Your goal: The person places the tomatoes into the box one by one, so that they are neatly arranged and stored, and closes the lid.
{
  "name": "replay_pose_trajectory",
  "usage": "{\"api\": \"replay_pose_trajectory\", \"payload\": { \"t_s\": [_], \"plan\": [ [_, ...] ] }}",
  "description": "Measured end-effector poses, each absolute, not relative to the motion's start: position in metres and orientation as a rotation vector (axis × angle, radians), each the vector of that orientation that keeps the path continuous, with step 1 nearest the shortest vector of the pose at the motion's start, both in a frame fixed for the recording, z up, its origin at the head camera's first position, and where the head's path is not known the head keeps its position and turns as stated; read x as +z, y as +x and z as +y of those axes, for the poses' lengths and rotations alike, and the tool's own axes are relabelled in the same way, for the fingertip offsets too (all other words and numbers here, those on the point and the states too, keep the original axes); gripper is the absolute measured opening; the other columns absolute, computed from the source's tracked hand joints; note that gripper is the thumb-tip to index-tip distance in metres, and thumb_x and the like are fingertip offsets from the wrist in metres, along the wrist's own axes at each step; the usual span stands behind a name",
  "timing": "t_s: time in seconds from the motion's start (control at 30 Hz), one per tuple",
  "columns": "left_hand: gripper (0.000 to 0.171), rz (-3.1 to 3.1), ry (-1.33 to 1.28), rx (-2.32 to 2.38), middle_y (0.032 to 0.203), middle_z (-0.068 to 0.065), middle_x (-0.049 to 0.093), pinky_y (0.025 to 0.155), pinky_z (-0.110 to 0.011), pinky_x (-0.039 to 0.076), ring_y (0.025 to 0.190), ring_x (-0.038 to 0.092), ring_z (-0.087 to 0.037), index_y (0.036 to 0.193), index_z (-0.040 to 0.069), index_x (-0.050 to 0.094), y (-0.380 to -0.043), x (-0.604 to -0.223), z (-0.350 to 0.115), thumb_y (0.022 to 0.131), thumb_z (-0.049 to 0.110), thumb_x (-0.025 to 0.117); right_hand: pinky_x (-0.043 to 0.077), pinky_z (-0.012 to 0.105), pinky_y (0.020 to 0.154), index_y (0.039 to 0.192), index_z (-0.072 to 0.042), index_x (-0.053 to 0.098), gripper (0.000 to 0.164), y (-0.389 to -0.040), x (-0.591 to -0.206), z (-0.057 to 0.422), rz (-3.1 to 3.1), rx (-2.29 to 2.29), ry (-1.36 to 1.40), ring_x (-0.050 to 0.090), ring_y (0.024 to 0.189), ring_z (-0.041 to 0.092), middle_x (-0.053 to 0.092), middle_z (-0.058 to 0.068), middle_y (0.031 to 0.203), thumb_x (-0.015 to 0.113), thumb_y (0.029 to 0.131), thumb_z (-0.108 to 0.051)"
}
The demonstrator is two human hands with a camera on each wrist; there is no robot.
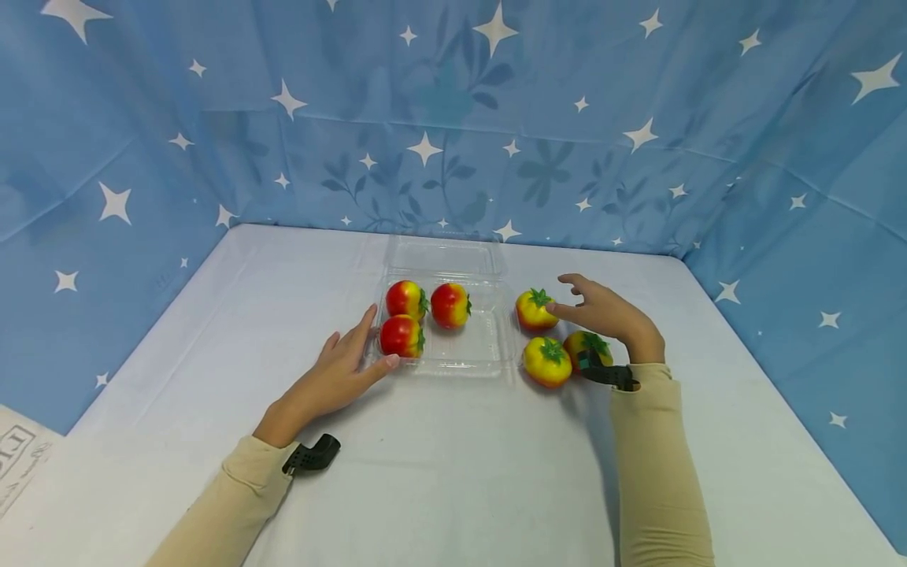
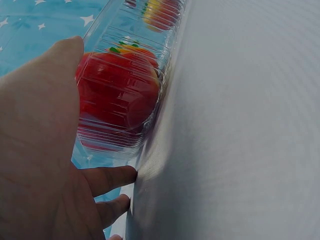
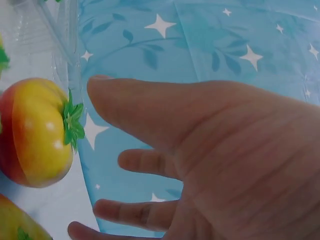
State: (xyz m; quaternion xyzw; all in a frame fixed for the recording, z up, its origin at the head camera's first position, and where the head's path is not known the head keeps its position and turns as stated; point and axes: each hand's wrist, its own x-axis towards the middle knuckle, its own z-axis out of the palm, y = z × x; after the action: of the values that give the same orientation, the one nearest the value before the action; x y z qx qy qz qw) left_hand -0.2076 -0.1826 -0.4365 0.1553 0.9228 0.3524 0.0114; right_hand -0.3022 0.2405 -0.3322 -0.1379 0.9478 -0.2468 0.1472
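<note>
A clear plastic box (image 1: 487, 335) lies on the table with its lid (image 1: 446, 257) folded back. Inside, at its left and middle, are three red-and-yellow toy tomatoes (image 1: 401, 337). My left hand (image 1: 333, 379) is at the box's left front corner, fingers extended along the side and thumb by the front rim; the left wrist view shows the box wall (image 2: 110, 145) close to the thumb. Right of the box sit three more toy tomatoes (image 1: 546, 363) with green leafy tops. Over them hovers my right hand (image 1: 602, 309), its fingers spread loosely, holding nothing; one tomato (image 3: 42, 132) is beside its thumb.
A white cloth covers the table (image 1: 453, 472). Blue curtains (image 1: 453, 118) with white stars stand along the back and both sides. Dark straps with small devices (image 1: 313, 454) are on both wrists.
</note>
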Motion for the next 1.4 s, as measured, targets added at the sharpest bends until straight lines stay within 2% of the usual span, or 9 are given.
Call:
{"api": "replay_pose_trajectory", "payload": {
  "t_s": [0.33, 0.5, 0.6, 0.73, 0.93, 1.13, 1.4],
  "plan": [
    [0.101, 2.872, 0.477, 1.107, 0.171, -0.020, 0.034, 0.127, -0.063, -0.004, 0.160, 0.024, -0.039, 0.174, 0.013, 0.004, -0.206, -0.436, -0.181, 0.105, 0.061, 0.059, 0.040, 0.074, 0.110, 0.165, 0.000, 0.031, 0.084, -0.298, -0.337, 0.250, 2.688, -0.614, -0.360, 0.046, 0.139, 0.055, 0.040, 0.039, 0.158, 0.058, 0.107, -0.055],
    [0.100, 2.875, 0.479, 1.105, 0.170, -0.021, 0.036, 0.127, -0.063, -0.004, 0.160, 0.024, -0.040, 0.174, 0.013, 0.004, -0.206, -0.435, -0.182, 0.105, 0.061, 0.058, 0.060, 0.057, 0.093, 0.163, 0.003, 0.032, 0.085, -0.295, -0.339, 0.259, 2.634, -0.602, -0.259, 0.055, 0.130, 0.050, 0.041, 0.040, 0.155, 0.058, 0.107, -0.056],
    [0.100, 2.870, 0.482, 1.109, 0.169, -0.022, 0.036, 0.127, -0.064, -0.004, 0.160, 0.024, -0.041, 0.174, 0.012, 0.004, -0.205, -0.435, -0.181, 0.105, 0.060, 0.059, 0.064, 0.048, 0.082, 0.162, 0.004, 0.032, 0.088, -0.294, -0.340, 0.264, 2.593, -0.599, -0.175, 0.056, 0.127, 0.048, 0.039, 0.039, 0.156, 0.058, 0.106, -0.059],
    [0.101, 2.871, 0.477, 1.101, 0.170, -0.021, 0.035, 0.127, -0.063, -0.003, 0.160, 0.024, -0.040, 0.174, 0.012, 0.003, -0.205, -0.436, -0.181, 0.105, 0.061, 0.059, 0.065, 0.045, 0.078, 0.156, 0.004, 0.040, 0.086, -0.295, -0.342, 0.267, 2.583, -0.589, -0.113, 0.058, 0.122, 0.047, 0.041, 0.036, 0.154, 0.059, 0.104, -0.062],
    [0.102, 2.867, 0.470, 1.096, 0.171, -0.019, 0.033, 0.127, -0.063, -0.004, 0.160, 0.024, -0.038, 0.174, 0.015, 0.001, -0.206, -0.435, -0.180, 0.104, 0.061, 0.060, 0.065, 0.045, 0.073, 0.140, 0.008, 0.054, 0.077, -0.293, -0.342, 0.264, 2.572, -0.614, -0.087, 0.061, 0.112, 0.042, 0.055, 0.030, 0.134, 0.064, 0.102, -0.059],
    [0.102, 2.867, 0.476, 1.093, 0.171, -0.021, 0.032, 0.127, -0.063, -0.004, 0.160, 0.024, -0.039, 0.174, 0.014, 0.001, -0.206, -0.433, -0.180, 0.105, 0.060, 0.060, 0.065, 0.045, 0.072, 0.133, 0.008, 0.058, 0.074, -0.292, -0.342, 0.261, 2.568, -0.638, -0.073, 0.064, 0.106, 0.038, 0.059, 0.026, 0.124, 0.067, 0.101, -0.058],
    [0.102, 2.870, 0.477, 1.079, 0.171, -0.021, 0.032, 0.127, -0.063, -0.004, 0.160, 0.024, -0.040, 0.174, 0.014, 0.000, -0.207, -0.434, -0.181, 0.105, 0.061, 0.059, 0.065, 0.044, 0.070, 0.131, 0.006, 0.061, 0.068, -0.294, -0.343, 0.259, 2.577, -0.614, -0.090, 0.063, 0.106, 0.037, 0.060, 0.024, 0.123, 0.069, 0.100, -0.054]
  ]
}}
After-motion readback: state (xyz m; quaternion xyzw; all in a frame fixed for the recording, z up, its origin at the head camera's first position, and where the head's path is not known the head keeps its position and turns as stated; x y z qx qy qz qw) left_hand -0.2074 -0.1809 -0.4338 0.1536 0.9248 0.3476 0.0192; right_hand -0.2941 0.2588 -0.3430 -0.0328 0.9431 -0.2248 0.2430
